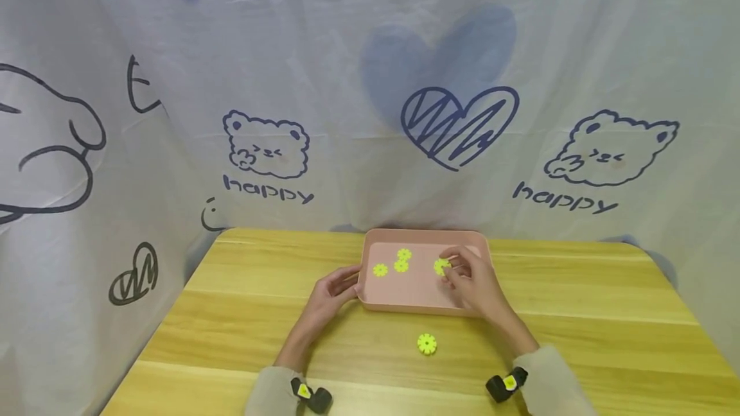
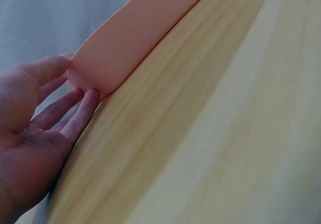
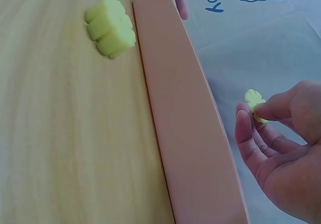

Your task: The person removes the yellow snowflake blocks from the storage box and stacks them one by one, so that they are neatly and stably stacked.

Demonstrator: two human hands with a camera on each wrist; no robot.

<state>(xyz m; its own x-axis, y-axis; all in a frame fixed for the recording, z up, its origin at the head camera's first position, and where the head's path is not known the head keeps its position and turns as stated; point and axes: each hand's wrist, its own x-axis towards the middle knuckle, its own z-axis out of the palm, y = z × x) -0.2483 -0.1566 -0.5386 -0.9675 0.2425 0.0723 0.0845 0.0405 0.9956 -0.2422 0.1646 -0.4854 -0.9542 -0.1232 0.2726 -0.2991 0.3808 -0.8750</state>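
A shallow pink tray (image 1: 424, 308) lies on the wooden table. My left hand (image 1: 326, 300) holds its near left corner, the thumb and fingertips against the outside of the wall (image 2: 120, 38). Over the right part of the tray, my right hand (image 1: 476, 281) pinches a yellow-green, flower-shaped notched disc (image 3: 253, 102) between thumb and fingers. Inside the tray, toward its left, lie three similar discs (image 1: 379, 270), two of them close together. One more notched disc (image 1: 426, 344) lies on the table in front of the tray.
The wooden table (image 1: 578, 326) reaches back to a pale cloth (image 1: 335, 82) printed with hearts and bears, which hangs right behind the tray. Each wrist wears a small black camera (image 1: 505, 385).
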